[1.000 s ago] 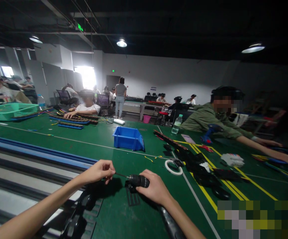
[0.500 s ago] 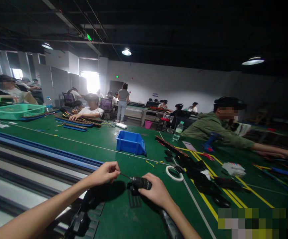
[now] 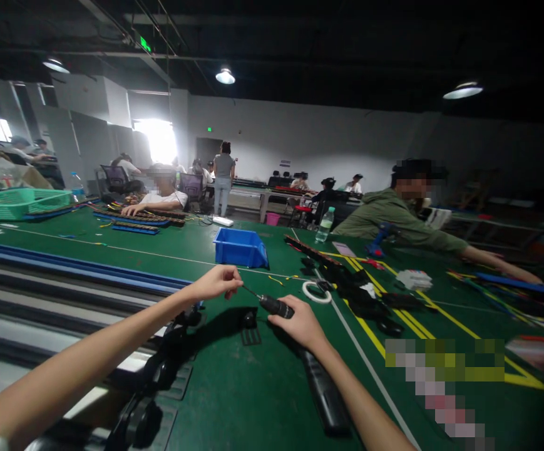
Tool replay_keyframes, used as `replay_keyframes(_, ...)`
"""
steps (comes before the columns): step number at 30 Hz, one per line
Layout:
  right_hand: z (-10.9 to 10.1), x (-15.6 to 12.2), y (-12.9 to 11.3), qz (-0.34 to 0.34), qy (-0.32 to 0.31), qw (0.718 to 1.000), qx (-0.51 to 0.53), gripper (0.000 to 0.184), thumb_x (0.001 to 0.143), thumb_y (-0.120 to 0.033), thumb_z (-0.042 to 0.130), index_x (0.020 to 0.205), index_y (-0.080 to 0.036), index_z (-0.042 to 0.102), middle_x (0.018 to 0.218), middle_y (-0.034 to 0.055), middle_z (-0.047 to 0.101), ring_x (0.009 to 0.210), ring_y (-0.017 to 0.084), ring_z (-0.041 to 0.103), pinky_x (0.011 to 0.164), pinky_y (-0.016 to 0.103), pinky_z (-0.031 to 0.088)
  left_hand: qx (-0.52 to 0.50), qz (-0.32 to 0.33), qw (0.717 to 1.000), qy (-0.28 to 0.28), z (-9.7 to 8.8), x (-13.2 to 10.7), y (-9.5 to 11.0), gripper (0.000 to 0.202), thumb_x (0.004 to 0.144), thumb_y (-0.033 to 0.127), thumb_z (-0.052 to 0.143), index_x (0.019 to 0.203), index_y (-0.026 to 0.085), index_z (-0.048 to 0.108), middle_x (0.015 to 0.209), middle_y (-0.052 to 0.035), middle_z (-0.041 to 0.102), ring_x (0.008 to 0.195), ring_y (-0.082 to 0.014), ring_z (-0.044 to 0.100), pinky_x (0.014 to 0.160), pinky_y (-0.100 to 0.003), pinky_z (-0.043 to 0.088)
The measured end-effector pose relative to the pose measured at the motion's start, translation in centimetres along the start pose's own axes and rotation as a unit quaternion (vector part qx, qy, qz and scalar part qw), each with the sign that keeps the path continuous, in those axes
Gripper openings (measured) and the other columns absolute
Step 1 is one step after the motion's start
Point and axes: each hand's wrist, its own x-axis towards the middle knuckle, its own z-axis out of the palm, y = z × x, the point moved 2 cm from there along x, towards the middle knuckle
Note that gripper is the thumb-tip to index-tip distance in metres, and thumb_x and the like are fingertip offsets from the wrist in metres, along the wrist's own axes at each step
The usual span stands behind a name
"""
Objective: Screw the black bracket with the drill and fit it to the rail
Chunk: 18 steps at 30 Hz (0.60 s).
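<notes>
Head view: the right hand (image 3: 300,322) is wrapped around the body of a black power screwdriver (image 3: 276,306), held level above the green table (image 3: 234,401) so its thin bit (image 3: 251,292) points left. The left hand (image 3: 218,283) pinches at the bit's tip with thumb and forefinger closed, seemingly to steady something small there; whatever it grips is too small to tell. Both hands hover clear of the table, just past a small black grille piece (image 3: 250,335) lying flat, probably so the fingers have room to work. A black linked chain of parts (image 3: 159,376) lies under the left forearm, and a long black bar (image 3: 323,394) lies under the right wrist. Farther off stand a blue bin (image 3: 240,247) and a white tape roll (image 3: 315,292); a person in a green jacket (image 3: 389,219) reaches across the far right.

Compared with a second ago, both hands sit higher and farther from the body, the screwdriver has lifted off the grille piece, and the bit now tilts upward toward the left fingers.
</notes>
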Motion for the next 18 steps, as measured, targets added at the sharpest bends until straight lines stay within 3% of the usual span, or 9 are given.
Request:
replay_keyframes(6, -1.8, -2.3, 2.6, 0.032, 0.013, 0.999, -0.040, 0.025, 0.074, -0.043, 0.072, 0.091, -0.024, 0.074, 0.092, 0.0036, 0.070, 0.079, 0.022, 0.065, 0.071, 0.030, 0.045, -0.026, -0.066, 0.993, -0.090, 2.1, 3.1, -0.4, 0.041, 0.075, 0.048, 0.079, 0.083, 0.013, 0.059, 0.067, -0.0018, 0.064, 0.056, -0.0131, 0.061, 0.054, -0.026, 0.048)
replay_keyframes(18, -2.8, -2.2, 4.8, 0.075, 0.018, 0.992, -0.096, 0.027, 0.074, -0.049, 0.072, 0.090, -0.027, 0.074, 0.092, 0.0015, 0.072, 0.083, 0.023, 0.068, 0.069, 0.029, 0.043, 0.033, -0.039, 0.993, -0.110, 3.5, 6.5, -2.6, 0.037, 0.079, 0.046, 0.076, 0.088, 0.011, 0.066, 0.077, -0.0060, 0.069, 0.069, -0.0142, 0.065, 0.068, -0.029, 0.051)
